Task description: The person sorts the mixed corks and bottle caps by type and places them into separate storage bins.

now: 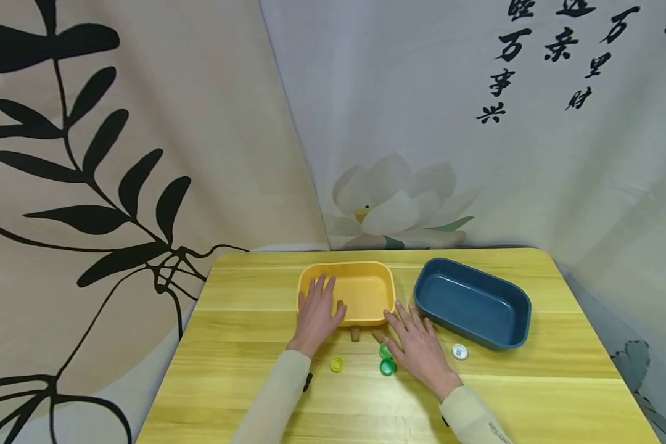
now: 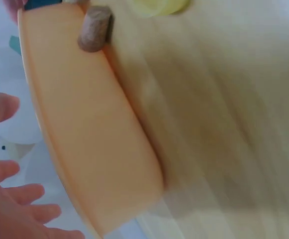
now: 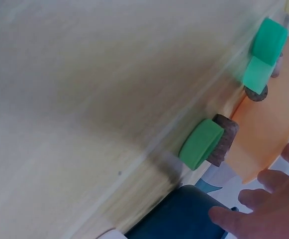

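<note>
My left hand [image 1: 317, 314] is over the left part of the yellow tray [image 1: 366, 290], fingers spread and holding nothing. Its thumb overlaps the tray's front edge, close to a small brown piece [image 1: 341, 304]. Beyond the tray's front right corner, my right hand [image 1: 419, 345] hovers with fingers apart, its fingertips between this tray and the blue tray [image 1: 472, 302]. Green bottle caps [image 1: 387, 367] lie left of the right hand; the right wrist view shows another green cap [image 3: 201, 144] against a cork [image 3: 223, 139]. A cork [image 1: 355, 333] sits just before the yellow tray.
A yellow cap [image 1: 337, 364] lies in front of the left hand's wrist side. To the right of the right hand is a white cap [image 1: 459, 351], near the blue tray's front. The wooden table [image 1: 222, 376] ends at a printed cloth backdrop [image 1: 227, 154].
</note>
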The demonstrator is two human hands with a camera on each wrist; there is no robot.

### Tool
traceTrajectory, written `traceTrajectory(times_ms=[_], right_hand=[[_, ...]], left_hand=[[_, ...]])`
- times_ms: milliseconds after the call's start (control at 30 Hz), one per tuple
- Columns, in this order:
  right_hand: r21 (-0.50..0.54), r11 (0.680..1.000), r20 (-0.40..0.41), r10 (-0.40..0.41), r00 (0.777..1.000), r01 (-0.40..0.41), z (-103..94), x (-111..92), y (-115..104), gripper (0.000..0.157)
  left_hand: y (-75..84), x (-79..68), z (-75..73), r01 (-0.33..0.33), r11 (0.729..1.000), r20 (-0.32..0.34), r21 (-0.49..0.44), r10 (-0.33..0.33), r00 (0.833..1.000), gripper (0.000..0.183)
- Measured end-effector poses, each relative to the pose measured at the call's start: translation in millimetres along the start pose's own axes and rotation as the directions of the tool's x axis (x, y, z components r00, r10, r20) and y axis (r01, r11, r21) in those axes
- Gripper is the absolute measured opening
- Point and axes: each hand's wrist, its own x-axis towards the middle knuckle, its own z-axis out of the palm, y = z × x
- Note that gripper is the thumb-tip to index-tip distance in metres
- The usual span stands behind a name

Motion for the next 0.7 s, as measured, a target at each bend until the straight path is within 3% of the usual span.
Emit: traceTrajectory(times_ms=[300, 700], right_hand=[[0.015, 1.000, 0.014, 0.008, 1.000, -0.008, -2.6, -0.6, -0.7, 0.060], [0.018, 1.000, 0.013, 0.010, 1.000, -0.010, -1.2, -0.3, -0.5, 0.060]], left_hand=[[-9.1, -46.8, -12.1, -0.072, 0.997, -0.063, -0.024, 0.070, 0.996, 0.077], [-14.8, -91.3, -16.2, -0.102, 0.995, -0.028, 0.008, 0.103, 0.994, 0.083]])
